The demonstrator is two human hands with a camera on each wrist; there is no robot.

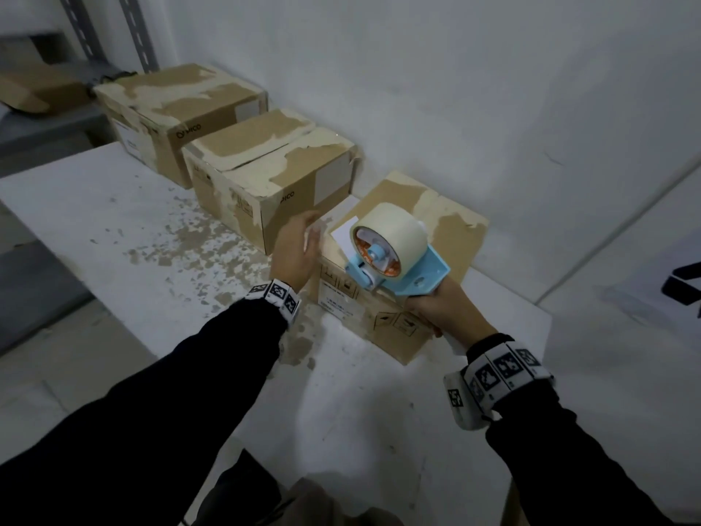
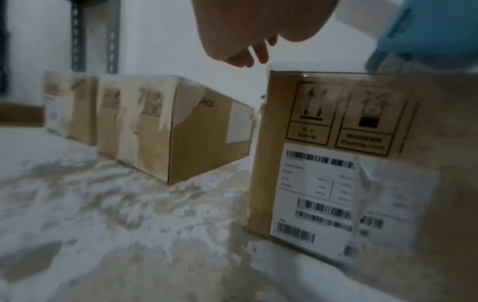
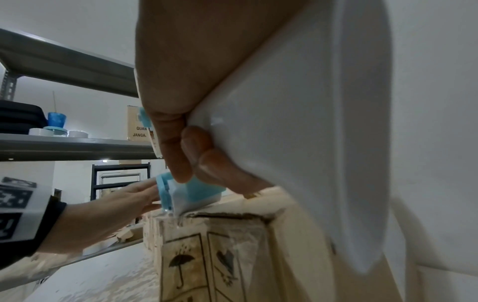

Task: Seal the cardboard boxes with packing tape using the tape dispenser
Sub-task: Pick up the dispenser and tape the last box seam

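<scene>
The right hand [image 1: 442, 311] grips the blue tape dispenser [image 1: 394, 256] by its handle, front end on the nearest cardboard box [image 1: 428, 229] (at the table's [image 1: 113, 206] right edge). The left hand [image 1: 294, 250] hovers loose-fingered and empty by the box's left corner.

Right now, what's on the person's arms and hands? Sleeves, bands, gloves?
Both hands are bare, no gloves: left hand, right hand. Long dark sleeves reach both wrists. Each wrist wears a white band printed with square black-and-white markers: left band, right band.

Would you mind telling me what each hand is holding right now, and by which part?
The right hand grips the blue tape dispenser by its handle. The left hand holds nothing, open beside the nearest box.
</scene>
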